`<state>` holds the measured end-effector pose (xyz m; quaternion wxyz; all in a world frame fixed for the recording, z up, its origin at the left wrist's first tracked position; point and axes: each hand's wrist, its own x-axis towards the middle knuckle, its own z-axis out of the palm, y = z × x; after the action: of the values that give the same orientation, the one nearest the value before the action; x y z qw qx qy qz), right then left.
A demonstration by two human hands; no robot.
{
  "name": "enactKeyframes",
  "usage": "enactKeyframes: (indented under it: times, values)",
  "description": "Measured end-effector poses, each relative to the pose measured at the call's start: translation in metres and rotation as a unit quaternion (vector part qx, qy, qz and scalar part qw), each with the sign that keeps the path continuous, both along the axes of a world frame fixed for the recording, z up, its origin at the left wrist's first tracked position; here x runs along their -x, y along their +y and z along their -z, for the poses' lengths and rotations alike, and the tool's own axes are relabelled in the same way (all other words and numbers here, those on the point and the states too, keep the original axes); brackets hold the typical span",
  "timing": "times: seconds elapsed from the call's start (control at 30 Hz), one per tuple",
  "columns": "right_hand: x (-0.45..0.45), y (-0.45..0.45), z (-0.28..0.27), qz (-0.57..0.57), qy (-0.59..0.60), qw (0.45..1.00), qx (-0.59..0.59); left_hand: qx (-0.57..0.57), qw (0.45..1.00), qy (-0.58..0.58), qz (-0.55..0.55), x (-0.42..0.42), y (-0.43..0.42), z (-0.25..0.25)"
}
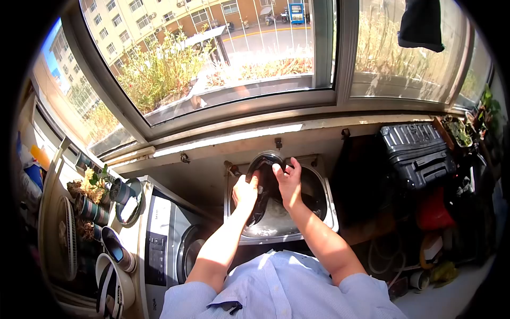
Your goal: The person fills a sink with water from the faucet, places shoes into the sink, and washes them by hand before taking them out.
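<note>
A metal sink [330,212] sits below the window, with shiny, pale, wet-looking patches in its basin. Over its left half is a dark, wet-looking item [257,208], whose exact kind I cannot make out. My left hand [246,192] is closed on the left side of this dark item. On the right, my right hand [288,181] has its thumb and fingers bent around the item's upper edge, fingertips pointing up. A rounded black rim [267,157] rises between and behind both hands, near the faucet side of the sink.
A washing machine [159,239] stands left of the sink. Beyond it are potted plants [93,186] and shoes [118,250]. At the right are a black suitcase [417,154] and a red item [434,210]. A dark cloth [421,26] hangs by the window.
</note>
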<state>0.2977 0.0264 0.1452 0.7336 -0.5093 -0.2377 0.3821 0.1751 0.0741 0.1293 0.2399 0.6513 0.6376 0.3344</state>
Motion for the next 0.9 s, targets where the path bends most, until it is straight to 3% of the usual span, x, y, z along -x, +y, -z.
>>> enactKeyframes:
  times: [0.03, 0.1, 0.13, 0.2, 0.37, 0.43, 0.47, 0.5, 0.57, 0.63, 0.7, 0.73, 0.8, 0.87, 0.9]
  values:
    - [-0.008, -0.004, -0.013, 0.017, -0.042, 0.999, -0.03, 0.013, 0.999, 0.031, 0.027, 0.0, -0.012, -0.022]
    - [-0.025, -0.003, -0.026, 0.097, -0.337, 0.936, -0.026, -0.004, 0.992, 0.102, 0.075, 0.001, -0.018, -0.031]
    - [-0.032, -0.003, -0.033, 0.1, -0.339, 0.935, -0.028, -0.022, 0.988, 0.11, 0.102, 0.001, -0.018, -0.025]
    - [-0.042, -0.005, -0.046, -0.006, -0.364, 0.91, 0.2, -0.027, 0.988, 0.093, 0.12, -0.002, -0.022, -0.028]
    - [-0.078, 0.002, -0.003, -0.046, -0.336, 0.919, 0.204, -0.03, 0.967, 0.174, 0.184, -0.01, -0.034, -0.051]
    - [-0.084, 0.006, 0.016, -0.126, -0.091, 0.982, 0.103, -0.04, 0.963, 0.172, 0.204, -0.01, -0.034, -0.054]
    - [-0.087, 0.003, 0.016, -0.146, 0.006, 0.984, 0.105, -0.055, 0.957, 0.154, 0.241, -0.009, -0.035, -0.057]
    - [-0.089, -0.002, 0.008, -0.15, 0.004, 0.983, 0.102, -0.07, 0.949, 0.136, 0.277, -0.009, -0.036, -0.06]
    - [-0.092, -0.011, -0.001, -0.184, 0.131, 0.967, 0.114, -0.06, 0.94, 0.156, 0.296, -0.009, -0.034, -0.063]
    - [-0.089, -0.014, 0.001, -0.133, 0.097, 0.98, 0.109, -0.046, 0.939, 0.141, 0.311, -0.012, -0.022, -0.052]
    - [-0.089, -0.018, 0.004, 0.014, -0.121, 0.985, 0.12, 0.032, 0.928, 0.139, 0.344, -0.015, -0.016, -0.055]
    - [-0.088, -0.021, -0.004, 0.059, -0.168, 0.974, 0.142, 0.035, 0.925, 0.135, 0.354, -0.01, -0.015, -0.058]
    - [-0.101, -0.024, -0.002, 0.084, -0.198, 0.963, 0.162, 0.042, 0.921, 0.131, 0.364, 0.003, -0.019, -0.055]
    - [-0.114, -0.025, 0.004, 0.122, -0.231, 0.951, 0.165, -0.026, 0.932, 0.126, 0.34, 0.022, -0.02, -0.045]
    - [-0.12, -0.025, 0.004, 0.13, -0.242, 0.943, 0.185, 0.014, 0.925, 0.099, 0.367, 0.029, -0.019, -0.043]
